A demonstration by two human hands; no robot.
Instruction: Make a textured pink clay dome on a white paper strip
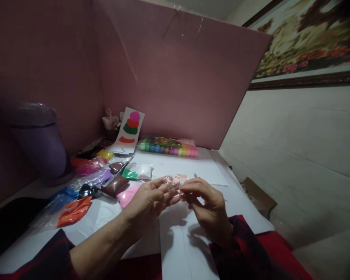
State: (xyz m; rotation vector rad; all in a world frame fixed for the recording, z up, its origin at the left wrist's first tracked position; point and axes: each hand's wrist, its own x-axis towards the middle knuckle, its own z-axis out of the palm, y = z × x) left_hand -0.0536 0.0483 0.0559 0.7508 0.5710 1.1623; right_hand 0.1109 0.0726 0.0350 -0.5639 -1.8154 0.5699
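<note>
Between my two hands, above the white table, is a small clear plastic packet of pale pink clay point(176, 181). My left hand point(148, 198) is closed round the packet's left side, palm turned partly up. The thumb and fingers of my right hand point(205, 202) pinch its right side. A bag of bright pink clay point(128, 195) lies on the table just left of my left hand. Past my right hand, the tines of a small fork point(195, 175) show. My fingers hide part of the packet.
Bags of orange clay point(74, 212), brown clay point(115, 186) and green and white clay point(138, 172) lie to the left. A purple tumbler point(42, 147) stands beyond them. At the back are a colored paper sheet point(128, 132) and a pack of colored clay point(169, 147). A cardboard box point(259, 194) sits right of the table.
</note>
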